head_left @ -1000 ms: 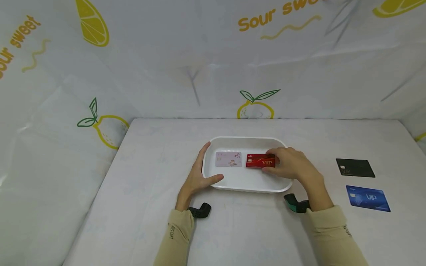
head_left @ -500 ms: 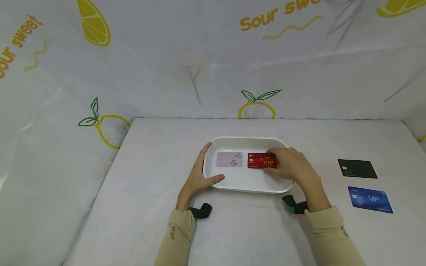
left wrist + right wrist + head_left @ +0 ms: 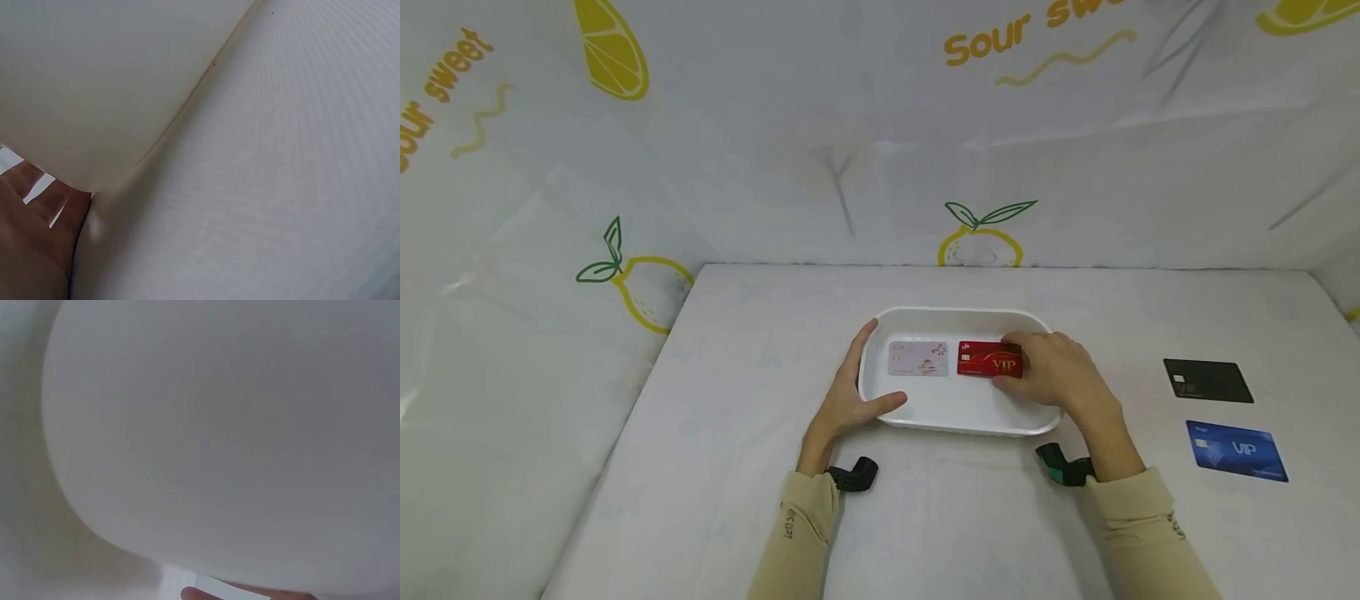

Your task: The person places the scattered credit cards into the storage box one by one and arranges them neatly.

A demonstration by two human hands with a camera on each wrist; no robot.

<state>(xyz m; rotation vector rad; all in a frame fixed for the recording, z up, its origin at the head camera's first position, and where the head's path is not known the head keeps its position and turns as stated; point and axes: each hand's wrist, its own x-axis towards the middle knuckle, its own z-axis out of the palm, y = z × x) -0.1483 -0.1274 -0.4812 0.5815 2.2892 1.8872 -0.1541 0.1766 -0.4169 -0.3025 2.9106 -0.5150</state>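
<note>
In the head view, a white tray (image 3: 940,417) sits mid-table. My left hand (image 3: 842,404) is spread along its left end, straight fingers against the outer wall and thumb reaching over the near corner. The left wrist view shows the fingers (image 3: 53,203) beside the tray wall (image 3: 112,81). My right hand (image 3: 1060,371) reaches over the tray's right end and pinches a red VIP card (image 3: 988,358) between thumb and fingers at its right edge. To the left of it a pale pink card (image 3: 917,358) lies on the tray floor. The right wrist view shows mostly tray wall (image 3: 219,444), with a fingertip (image 3: 200,594) below.
Right of the tray, a black card (image 3: 1208,381) and a blue VIP card (image 3: 1237,450) lie on the white tabletop (image 3: 722,500). Behind the table's far edge hangs a lemon-printed sheet (image 3: 760,167). Black wrist devices (image 3: 855,475) are strapped below both hands.
The red card has shifted very slightly toward the far side of the tray in my right hand. My left hand and the other cards stay put; the head view drifts a little.
</note>
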